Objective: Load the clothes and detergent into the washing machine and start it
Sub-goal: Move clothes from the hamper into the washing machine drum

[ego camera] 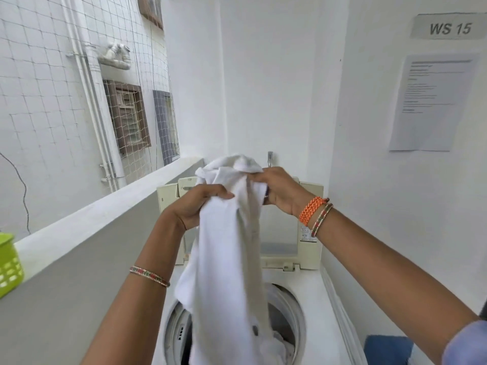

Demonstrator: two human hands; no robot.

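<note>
Right, fingers first: left hand [196,206] fingers curled round a bunched fold of the white garment [226,272], thumb on top, gripping it at the left side. Right hand [276,189] pinches the top of the same garment betw. thumb & fingertips, a bit higher than the left. Cloth hangs down from both hands, lower end dropping into the open drum [287,312] of the top-load washing machine [311,291], where more white laundry [283,343] lies. Machine lid [305,225] stands upright behind the hands. Bangles on both wrists, orange thread band [312,208] on the right. Green basket [9,264] sits on the ledge [92,214] at far left, well apart from the machine. Paper sheet [432,101] & "WS 15" label [449,27] on the right wall.
</note>
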